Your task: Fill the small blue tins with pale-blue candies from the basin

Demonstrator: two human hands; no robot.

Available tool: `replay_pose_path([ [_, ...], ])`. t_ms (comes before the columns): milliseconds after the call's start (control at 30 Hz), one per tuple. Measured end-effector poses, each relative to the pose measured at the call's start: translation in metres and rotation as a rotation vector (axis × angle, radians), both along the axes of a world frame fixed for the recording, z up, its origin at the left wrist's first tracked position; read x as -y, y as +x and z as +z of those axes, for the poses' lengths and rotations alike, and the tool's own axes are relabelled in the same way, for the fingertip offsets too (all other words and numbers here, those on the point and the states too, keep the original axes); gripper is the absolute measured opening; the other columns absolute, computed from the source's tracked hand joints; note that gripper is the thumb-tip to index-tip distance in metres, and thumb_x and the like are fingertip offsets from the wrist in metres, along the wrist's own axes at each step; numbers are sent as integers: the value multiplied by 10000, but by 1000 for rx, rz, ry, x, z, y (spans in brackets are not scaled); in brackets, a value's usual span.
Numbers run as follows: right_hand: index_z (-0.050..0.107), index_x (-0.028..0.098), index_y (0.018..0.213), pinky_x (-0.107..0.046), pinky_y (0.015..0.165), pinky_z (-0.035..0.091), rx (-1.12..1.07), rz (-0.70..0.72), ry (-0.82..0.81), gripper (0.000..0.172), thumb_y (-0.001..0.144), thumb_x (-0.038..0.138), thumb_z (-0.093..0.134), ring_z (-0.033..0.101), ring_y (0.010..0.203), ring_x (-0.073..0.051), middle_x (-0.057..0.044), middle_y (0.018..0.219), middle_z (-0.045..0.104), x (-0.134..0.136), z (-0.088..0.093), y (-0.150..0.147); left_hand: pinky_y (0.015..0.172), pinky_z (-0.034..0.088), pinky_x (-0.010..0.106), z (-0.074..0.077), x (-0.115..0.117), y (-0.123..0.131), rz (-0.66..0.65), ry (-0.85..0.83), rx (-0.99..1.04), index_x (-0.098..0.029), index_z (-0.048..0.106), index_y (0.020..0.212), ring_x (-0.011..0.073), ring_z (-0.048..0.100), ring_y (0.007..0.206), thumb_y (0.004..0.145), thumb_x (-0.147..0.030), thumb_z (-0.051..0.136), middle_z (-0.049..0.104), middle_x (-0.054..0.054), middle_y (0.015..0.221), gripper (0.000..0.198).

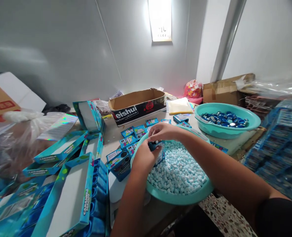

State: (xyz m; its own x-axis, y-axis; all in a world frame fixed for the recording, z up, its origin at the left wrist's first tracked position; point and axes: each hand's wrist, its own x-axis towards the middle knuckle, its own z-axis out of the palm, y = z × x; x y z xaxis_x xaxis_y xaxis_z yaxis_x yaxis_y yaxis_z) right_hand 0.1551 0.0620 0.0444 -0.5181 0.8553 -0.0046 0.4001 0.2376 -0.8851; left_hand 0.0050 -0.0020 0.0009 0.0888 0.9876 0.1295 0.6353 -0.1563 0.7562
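A turquoise basin [177,199] in front of me holds a heap of small white and pale-blue candies [177,171]. Over its left side, my left hand [146,156] is wrapped round a small blue candy box [161,157], with a dark opening at its top. My right hand [166,132] is just above that opening, fingers pinched together; a few white candies show beneath them, but what the fingertips hold is hidden. Several similar printed blue boxes [128,141] lie on the table beyond the basin's left rim.
A second turquoise basin [227,131] with shiny blue and silver pieces [225,119] stands at the right. Open display trays [69,197] are stacked at the left. A black carton [138,113] sits at the back, and wrapped blue stacks [279,144] rise at far right.
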Motion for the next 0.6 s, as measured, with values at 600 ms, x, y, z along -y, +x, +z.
replay_pose_path([
  [600,669,132,888,-217,592,420,42,153,160,96,812,187,649,571,673,-108,-15,748,654,14,10,-6,724,446,310,5,5,0,17,-6,23,-170,623,1075,246,648,908,832,-297,642,692,67,965,276],
])
